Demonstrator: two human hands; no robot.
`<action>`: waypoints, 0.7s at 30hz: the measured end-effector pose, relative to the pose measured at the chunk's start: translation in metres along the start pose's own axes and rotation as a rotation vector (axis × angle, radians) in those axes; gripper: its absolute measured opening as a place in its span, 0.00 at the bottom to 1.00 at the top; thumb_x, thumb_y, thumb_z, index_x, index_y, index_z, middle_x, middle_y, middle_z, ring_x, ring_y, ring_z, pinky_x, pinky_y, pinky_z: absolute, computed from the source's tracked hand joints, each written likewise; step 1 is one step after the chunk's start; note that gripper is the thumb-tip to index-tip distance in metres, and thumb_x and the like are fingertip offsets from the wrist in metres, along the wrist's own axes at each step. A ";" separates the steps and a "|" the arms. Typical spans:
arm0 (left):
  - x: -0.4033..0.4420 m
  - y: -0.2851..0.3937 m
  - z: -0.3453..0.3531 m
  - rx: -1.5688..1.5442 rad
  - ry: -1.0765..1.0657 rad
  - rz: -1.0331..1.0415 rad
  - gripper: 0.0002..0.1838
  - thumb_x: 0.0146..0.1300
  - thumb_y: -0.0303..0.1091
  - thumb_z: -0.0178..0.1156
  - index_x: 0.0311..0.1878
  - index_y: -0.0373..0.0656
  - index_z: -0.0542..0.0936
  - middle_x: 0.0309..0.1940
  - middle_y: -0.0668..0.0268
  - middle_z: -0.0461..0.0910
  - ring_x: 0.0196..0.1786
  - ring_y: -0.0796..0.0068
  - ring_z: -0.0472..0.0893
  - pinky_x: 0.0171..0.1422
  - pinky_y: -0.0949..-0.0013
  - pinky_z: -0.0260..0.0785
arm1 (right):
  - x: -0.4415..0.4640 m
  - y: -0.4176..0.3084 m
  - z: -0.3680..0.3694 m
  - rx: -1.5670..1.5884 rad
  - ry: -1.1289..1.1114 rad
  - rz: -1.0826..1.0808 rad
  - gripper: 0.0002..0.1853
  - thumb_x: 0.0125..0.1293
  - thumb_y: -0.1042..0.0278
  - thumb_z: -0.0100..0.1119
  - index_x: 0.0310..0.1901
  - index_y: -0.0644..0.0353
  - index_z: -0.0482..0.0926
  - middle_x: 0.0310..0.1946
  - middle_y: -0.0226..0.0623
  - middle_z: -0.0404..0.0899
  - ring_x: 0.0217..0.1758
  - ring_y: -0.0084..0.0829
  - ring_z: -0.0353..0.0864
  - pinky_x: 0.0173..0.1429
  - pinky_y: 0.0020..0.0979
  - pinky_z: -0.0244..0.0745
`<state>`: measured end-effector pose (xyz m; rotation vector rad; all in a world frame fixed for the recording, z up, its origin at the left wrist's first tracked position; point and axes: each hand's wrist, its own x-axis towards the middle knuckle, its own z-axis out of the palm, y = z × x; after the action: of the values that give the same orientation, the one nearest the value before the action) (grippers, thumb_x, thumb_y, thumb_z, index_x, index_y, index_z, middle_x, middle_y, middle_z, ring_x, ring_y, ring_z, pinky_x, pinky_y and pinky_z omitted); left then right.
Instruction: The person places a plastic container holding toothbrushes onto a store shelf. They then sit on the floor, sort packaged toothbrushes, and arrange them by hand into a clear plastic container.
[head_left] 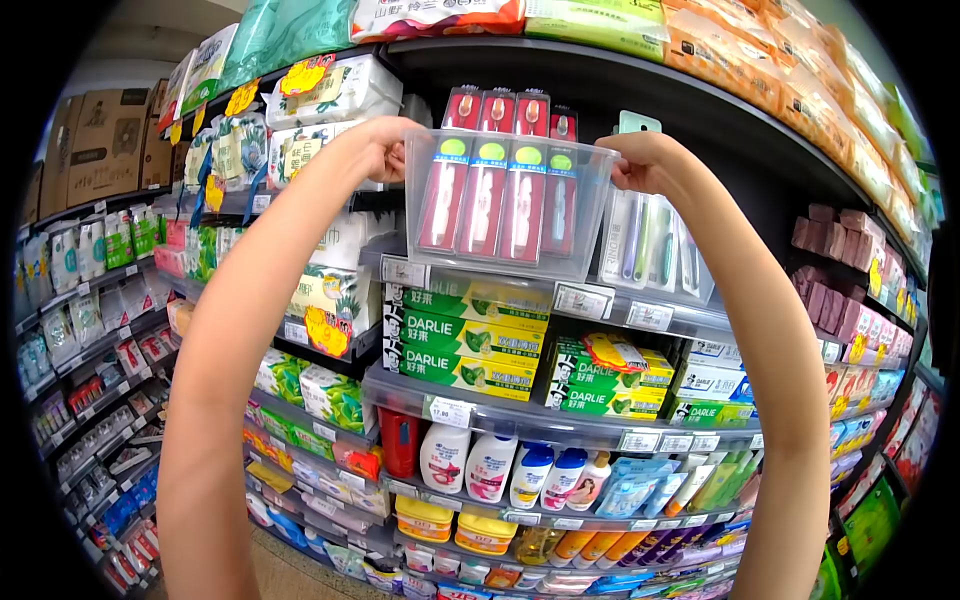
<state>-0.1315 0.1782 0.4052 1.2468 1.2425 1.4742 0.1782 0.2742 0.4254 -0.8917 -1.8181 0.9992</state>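
A clear plastic bin is held up at the upper shelf, in the middle of the view. Several slim red packs with clear windows stand upright inside it; they look like packaged toothbrushes. My left hand has its fingers closed on the bin's upper left rim. At the upper right rim, my right hand grips it the same way. Just right of the bin, a second clear bin holds several toothbrush packs. Whether the held bin rests on the shelf or hangs just above it, I cannot tell.
Below are shelves with Darlie toothpaste boxes, shampoo bottles and yellow tubs. Tissue packs are stacked on the left, orange packs overhead. A price-tag edge runs under the bin. Cardboard boxes stand far left.
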 end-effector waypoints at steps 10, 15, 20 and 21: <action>0.016 -0.007 -0.011 -0.067 -0.010 -0.018 0.17 0.61 0.31 0.57 0.17 0.53 0.66 0.11 0.81 0.63 0.09 0.90 0.56 0.12 0.84 0.46 | 0.008 -0.013 0.020 -0.469 0.083 -0.034 0.11 0.60 0.63 0.65 0.27 0.62 0.81 0.22 0.30 0.75 0.21 0.20 0.75 0.26 0.18 0.76; 0.016 -0.009 -0.007 0.049 0.037 0.014 0.16 0.61 0.32 0.56 0.18 0.50 0.66 0.12 0.80 0.61 0.11 0.89 0.55 0.14 0.86 0.43 | 0.025 -0.014 0.018 -0.632 0.079 -0.050 0.10 0.59 0.63 0.67 0.26 0.60 0.82 0.22 0.30 0.77 0.22 0.20 0.77 0.27 0.20 0.77; 0.014 -0.008 -0.015 0.344 0.089 0.052 0.14 0.62 0.42 0.56 0.24 0.46 0.74 0.16 0.74 0.73 0.13 0.86 0.65 0.17 0.80 0.52 | 0.032 -0.009 0.013 -0.567 0.049 -0.060 0.12 0.58 0.62 0.68 0.24 0.61 0.80 0.22 0.32 0.78 0.17 0.21 0.78 0.25 0.19 0.77; 0.005 -0.006 -0.012 0.442 0.159 0.072 0.15 0.63 0.44 0.55 0.25 0.45 0.75 0.16 0.72 0.75 0.13 0.85 0.67 0.17 0.79 0.54 | 0.033 -0.008 0.013 -0.549 0.035 -0.064 0.12 0.58 0.63 0.67 0.24 0.61 0.80 0.22 0.33 0.78 0.17 0.21 0.77 0.24 0.18 0.76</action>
<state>-0.1441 0.1819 0.4001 1.4928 1.7120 1.4150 0.1525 0.2954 0.4399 -1.1536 -2.1146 0.4369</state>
